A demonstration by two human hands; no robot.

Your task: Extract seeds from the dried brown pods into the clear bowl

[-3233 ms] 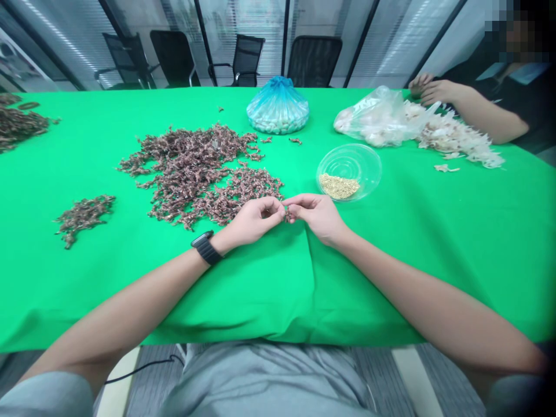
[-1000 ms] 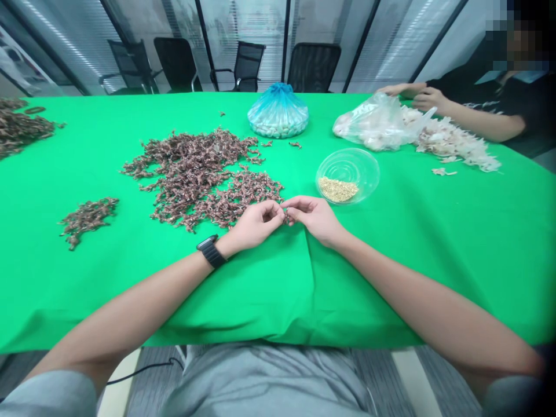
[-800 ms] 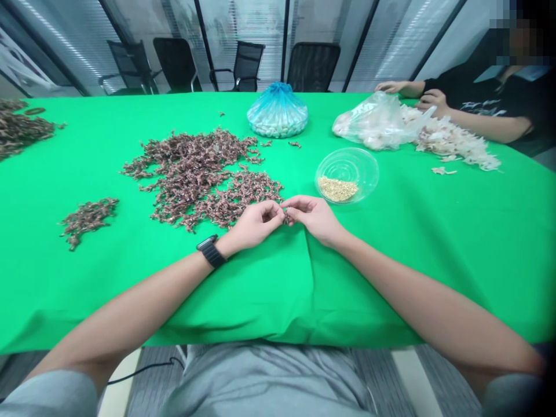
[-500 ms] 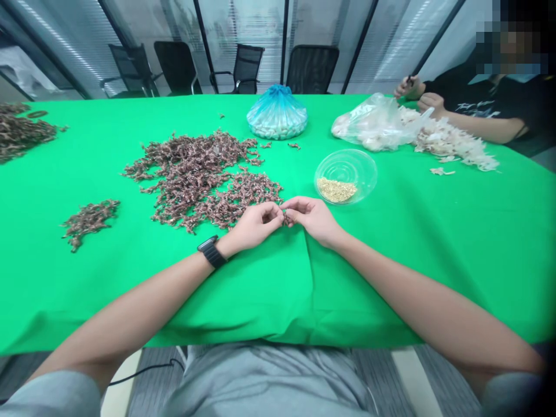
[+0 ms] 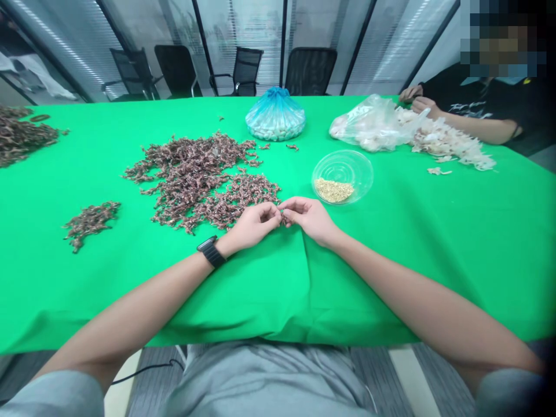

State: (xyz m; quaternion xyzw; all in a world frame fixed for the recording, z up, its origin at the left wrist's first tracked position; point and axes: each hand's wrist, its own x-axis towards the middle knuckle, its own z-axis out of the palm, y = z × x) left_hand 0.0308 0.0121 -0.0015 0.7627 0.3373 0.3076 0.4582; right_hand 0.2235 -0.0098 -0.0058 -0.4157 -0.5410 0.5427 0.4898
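Observation:
My left hand (image 5: 256, 223), with a black watch on its wrist, pinches with thumb and fingers at a small brown shrivelled dried piece (image 5: 284, 220). My right hand (image 5: 310, 219) meets it there, its thumb and forefinger closed on the same piece, which is mostly hidden by the fingertips. Just behind and left of my hands spreads a large pile of such brown twisted dried pieces (image 5: 186, 174). A clear round plastic bowl (image 5: 364, 174) stands beyond my right hand, with small yellowish bits (image 5: 333, 190) gathered in its near side.
A smaller brown pile (image 5: 92, 223) lies at left, another heap (image 5: 21, 136) at far left. Toward the back are a tied blue bag (image 5: 275, 116) of pale pieces and a clear plastic bag (image 5: 369, 130). Near white scraps (image 5: 456, 145), a co-worker's hands (image 5: 419, 101) are busy.
My hands stay together on the dried piece, with only slight finger movement. The view has shifted a little. The co-worker's raised hand has come down beside the other.

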